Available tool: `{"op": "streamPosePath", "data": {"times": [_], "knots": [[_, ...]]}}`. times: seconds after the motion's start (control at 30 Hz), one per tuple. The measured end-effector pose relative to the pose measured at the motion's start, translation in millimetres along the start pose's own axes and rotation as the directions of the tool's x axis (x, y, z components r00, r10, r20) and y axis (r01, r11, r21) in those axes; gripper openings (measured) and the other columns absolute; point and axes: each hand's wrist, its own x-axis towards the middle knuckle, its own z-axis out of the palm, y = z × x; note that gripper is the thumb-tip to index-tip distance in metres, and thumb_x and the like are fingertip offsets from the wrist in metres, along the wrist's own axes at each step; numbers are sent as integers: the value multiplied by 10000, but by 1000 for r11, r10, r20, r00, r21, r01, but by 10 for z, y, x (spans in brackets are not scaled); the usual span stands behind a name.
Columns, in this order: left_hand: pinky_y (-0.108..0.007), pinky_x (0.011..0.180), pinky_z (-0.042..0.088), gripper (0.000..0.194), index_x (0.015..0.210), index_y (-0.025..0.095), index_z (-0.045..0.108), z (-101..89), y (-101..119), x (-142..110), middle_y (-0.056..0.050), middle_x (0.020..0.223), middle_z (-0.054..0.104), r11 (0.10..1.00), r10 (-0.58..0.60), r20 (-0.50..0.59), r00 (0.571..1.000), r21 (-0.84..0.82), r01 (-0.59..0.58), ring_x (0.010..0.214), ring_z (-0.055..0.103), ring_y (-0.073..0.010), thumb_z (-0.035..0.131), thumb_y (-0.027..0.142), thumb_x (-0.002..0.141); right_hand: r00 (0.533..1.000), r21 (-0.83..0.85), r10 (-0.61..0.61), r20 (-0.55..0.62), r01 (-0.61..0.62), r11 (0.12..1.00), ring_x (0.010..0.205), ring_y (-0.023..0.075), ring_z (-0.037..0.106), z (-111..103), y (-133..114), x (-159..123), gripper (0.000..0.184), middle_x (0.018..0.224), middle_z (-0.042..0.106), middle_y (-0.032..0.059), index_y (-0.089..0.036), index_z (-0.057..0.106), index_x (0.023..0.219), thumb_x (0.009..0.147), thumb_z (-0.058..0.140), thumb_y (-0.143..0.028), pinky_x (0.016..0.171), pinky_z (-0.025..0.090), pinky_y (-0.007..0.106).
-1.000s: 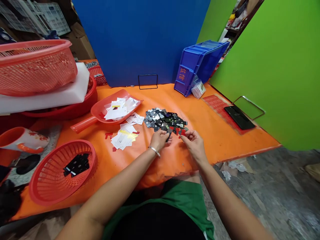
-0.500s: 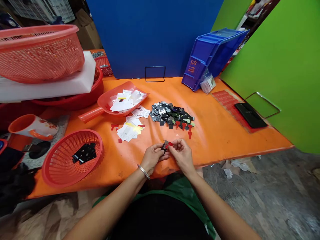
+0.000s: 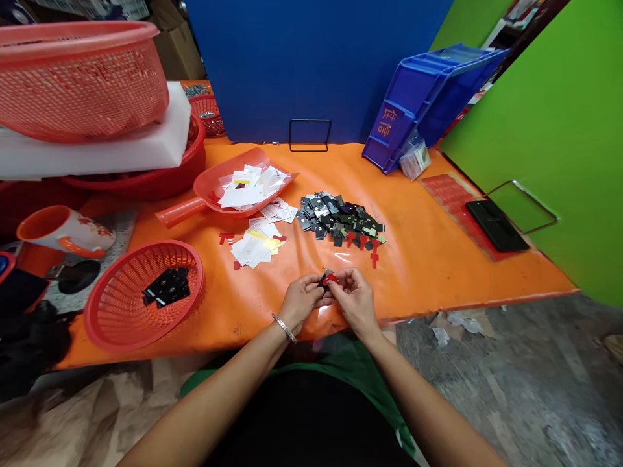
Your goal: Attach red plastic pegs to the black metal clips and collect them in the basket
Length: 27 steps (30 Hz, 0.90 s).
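My left hand [image 3: 300, 299] and my right hand [image 3: 354, 296] meet near the front edge of the orange table [image 3: 438, 259]. Both pinch one small dark square piece with a red tab [image 3: 328, 279] between their fingertips. Just beyond the hands lies a pile of several such dark pieces [image 3: 341, 222], some with red tabs. Left of the pile sit loose white paper slips [image 3: 256, 248] and a red scoop [image 3: 233, 188] holding more slips. A bracelet circles my left wrist.
A low red basket [image 3: 107, 324] with several black pieces stands at the front left. Stacked red baskets [image 3: 78, 78] and white foam fill the far left. A mug [image 3: 63, 230], a tilted blue bin [image 3: 418, 97] and a black phone [image 3: 496, 226] also sit here.
Both hands left the pile and drew back toward the table's front edge, carrying one small piece with a red tab. They now hold it slightly closer together.
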Motion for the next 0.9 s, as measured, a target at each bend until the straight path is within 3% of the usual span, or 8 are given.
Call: {"op": "streamPosePath", "data": {"times": [0.5,0.73,0.9], "knots": [[-269,718,567,161,903,61,605,-22,-14,7,-107,767,704,1000,22,10,1000,-15,-22,650,689,-149,573,-16,765,1000,-86,-13,-9,12,996,573,131,515,15,-22,-11,194,681,529,-23,-225,509,800,748,651,-346,525,452,257],[-288,628,572,62,827,75,602,7,-92,46,-73,680,693,996,84,-62,995,-2,-84,559,664,-146,613,73,766,996,-177,-80,34,85,981,584,135,555,19,-89,-74,133,729,561,-10,-225,505,824,831,561,-346,543,461,267],[-255,600,561,66,841,74,603,16,-126,42,-62,664,688,993,121,-46,992,2,-121,551,656,-131,591,78,777,967,-372,-254,5,237,897,693,145,558,-13,-145,-69,98,1024,533,72,-212,551,831,846,535,-308,647,489,307]]}}
